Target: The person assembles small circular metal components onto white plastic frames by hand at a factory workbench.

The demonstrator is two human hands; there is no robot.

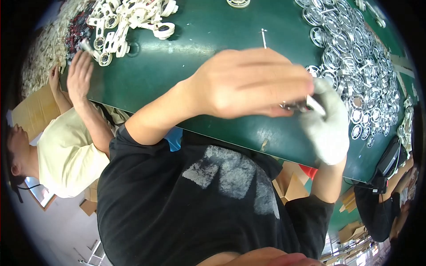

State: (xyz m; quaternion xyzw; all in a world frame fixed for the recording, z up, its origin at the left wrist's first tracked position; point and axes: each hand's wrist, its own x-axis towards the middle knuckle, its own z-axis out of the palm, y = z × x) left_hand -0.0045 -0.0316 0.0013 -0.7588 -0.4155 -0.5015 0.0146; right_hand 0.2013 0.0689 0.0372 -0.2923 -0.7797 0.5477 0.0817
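Observation:
My bare left hand [253, 84] reaches across the green table with its fingers pressed together, blurred by motion. It meets my right hand [328, 126], which wears a white glove. Between the two, a small white strip-like part [315, 105] pokes out of the gloved fingers. Beside it, a dark and shiny metal piece [293, 106] shows under my left fingertips, too blurred to name. My left fingers hide most of what lies between the hands.
Silvery ring-shaped parts [341, 48] lie heaped along the right. White folding-arm parts [128, 26] are piled at the far left, near a co-worker's hand [80, 73]. A thin white stick [264, 39] and a round white part [238, 3] lie on the green table [213, 35].

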